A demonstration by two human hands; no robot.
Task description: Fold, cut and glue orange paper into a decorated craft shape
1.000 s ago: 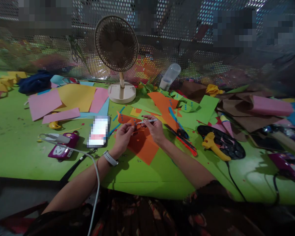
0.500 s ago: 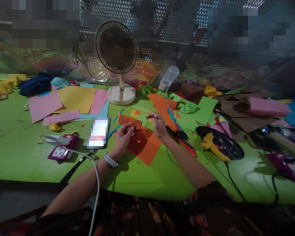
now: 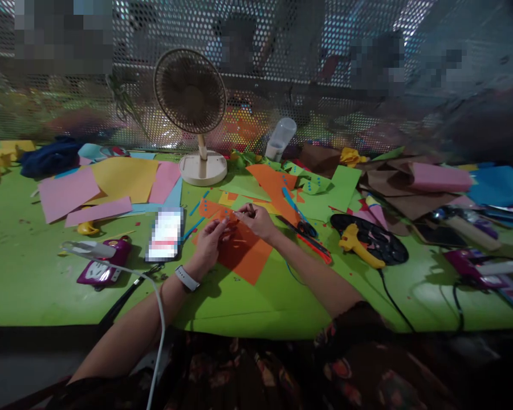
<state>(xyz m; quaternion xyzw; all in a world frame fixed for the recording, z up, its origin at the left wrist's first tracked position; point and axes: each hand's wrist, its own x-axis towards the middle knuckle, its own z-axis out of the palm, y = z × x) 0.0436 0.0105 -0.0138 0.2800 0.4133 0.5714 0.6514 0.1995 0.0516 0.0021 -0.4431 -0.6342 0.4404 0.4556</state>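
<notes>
Pinching a small orange piece (image 3: 221,216), the left hand (image 3: 208,242) has its thumb and fingers closed on the piece and holds it just above the big orange sheet (image 3: 244,257).

Changes:
- A second ago the right hand (image 3: 257,220) held a white pen at the piece. The pen is out of that hand now and I can't spot it.
- Half a second ago the right hand was lifted clear with loose fingers. It has come back, fingertips drawn together at the piece's right edge.
- I can't tell whether the right grip has hold of the paper or only touches it.

My read is that the work is now bare fingers on paper, with no tool.

Surface (image 3: 34,279): green and cluttered.
- Left: a phone (image 3: 166,233) just beside the left hand, then a purple device (image 3: 105,267) with a white cable (image 3: 156,302).
- Right: scissors (image 3: 308,230) near the right hand. Beyond them is a yellow glue gun (image 3: 359,246) on a black tray (image 3: 385,242).
- Far left: pink and yellow sheets (image 3: 123,179).
- Far right: brown paper (image 3: 393,191).

A desk fan (image 3: 190,97) and a clear bottle (image 3: 281,138) stand at the back edge. Behind them a perforated mesh screen (image 3: 325,80) closes off the room, and everything beyond it is blurred.
</notes>
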